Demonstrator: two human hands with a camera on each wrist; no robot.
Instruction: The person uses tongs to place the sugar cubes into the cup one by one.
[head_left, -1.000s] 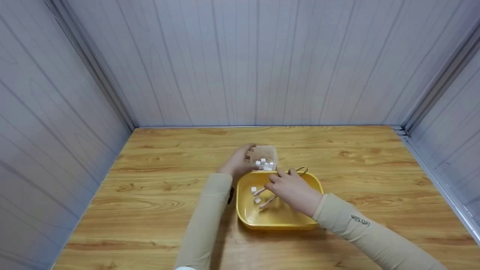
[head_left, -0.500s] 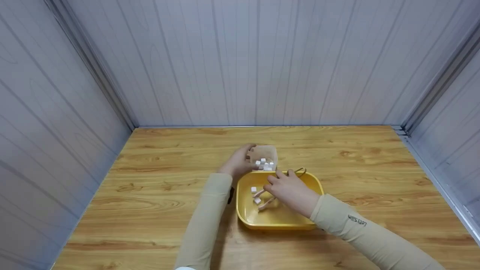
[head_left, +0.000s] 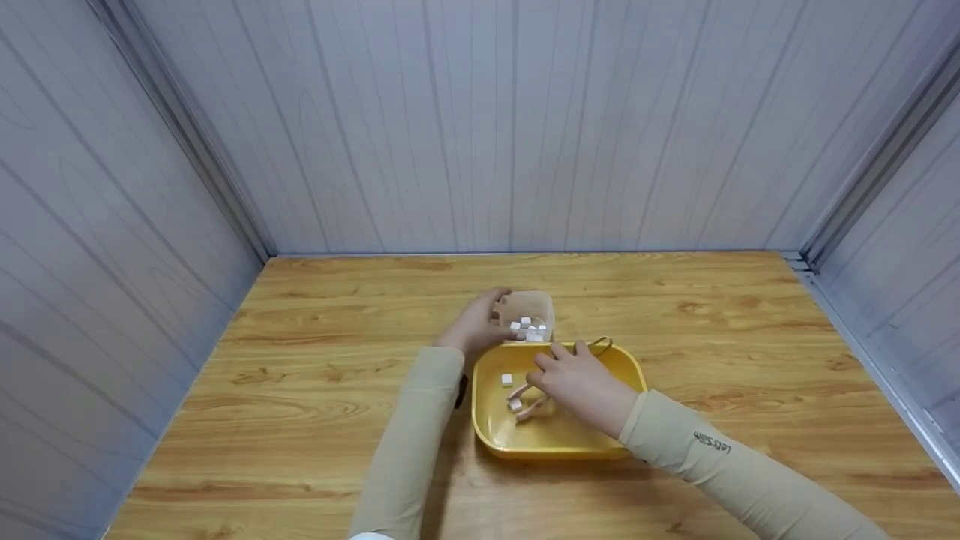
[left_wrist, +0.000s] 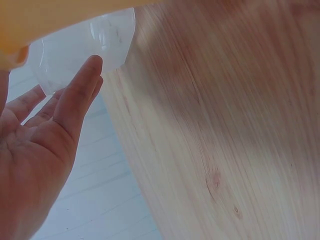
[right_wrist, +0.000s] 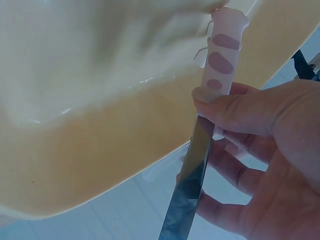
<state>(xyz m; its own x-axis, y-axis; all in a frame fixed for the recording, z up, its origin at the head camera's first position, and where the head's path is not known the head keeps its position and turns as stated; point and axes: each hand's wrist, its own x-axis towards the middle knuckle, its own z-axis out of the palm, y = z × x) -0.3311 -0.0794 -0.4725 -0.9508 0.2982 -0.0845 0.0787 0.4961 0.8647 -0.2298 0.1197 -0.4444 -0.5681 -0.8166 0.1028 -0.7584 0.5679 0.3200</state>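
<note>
My left hand [head_left: 474, 324] grips a small clear plastic container [head_left: 528, 302], fingers at its far side and thumb at its near side. Several white cubes [head_left: 515, 325] lie inside it. In the left wrist view, straight-looking fingers touch the outer wall of the container [left_wrist: 65, 55]. With thumb and fingers, my right hand [head_left: 589, 386] pinches metal tongs [right_wrist: 187, 175] that have pink tips. Over the yellow basin [head_left: 555, 453], these tips stand either side of one white cube [head_left: 515, 405]; whether both touch it I cannot tell. Another white cube [head_left: 507, 380] lies in the basin behind it.
The basin stands on a wood-grain table [head_left: 337, 397], directly in front of the clear container. Pale panelled walls [head_left: 480, 150] close off the back and both sides. Both forearms wear beige sleeves [head_left: 409, 442].
The right hand and tongs have shifted slightly left and nearer. Their tips have moved from beside the nearer cube to around it. The left hand stays at the container.
</note>
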